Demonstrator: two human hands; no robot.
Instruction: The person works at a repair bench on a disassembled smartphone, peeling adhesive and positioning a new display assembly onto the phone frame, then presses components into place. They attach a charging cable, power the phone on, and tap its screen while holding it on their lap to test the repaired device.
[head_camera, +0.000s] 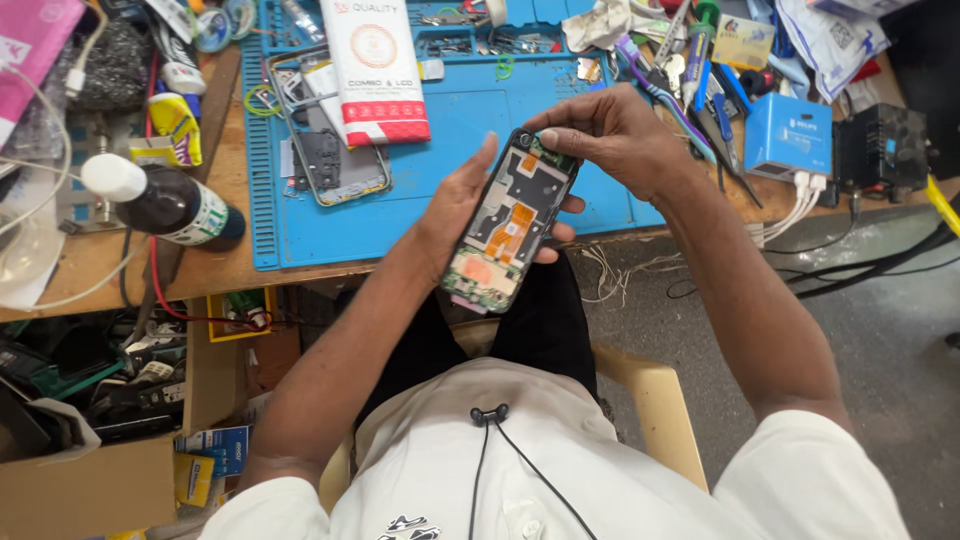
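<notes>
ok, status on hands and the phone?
Left hand cradles the opened black phone with exposed circuit board. Right hand pinches its top end. Both shut; nothing in the way.

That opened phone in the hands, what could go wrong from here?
The opened phone is held over the lap past the bench edge, cradled by the left hand; a slip might drop it to the floor. The right hand pinches at its top corner, so pressing hard could perhaps strain the exposed orange ribbon cable.
</notes>
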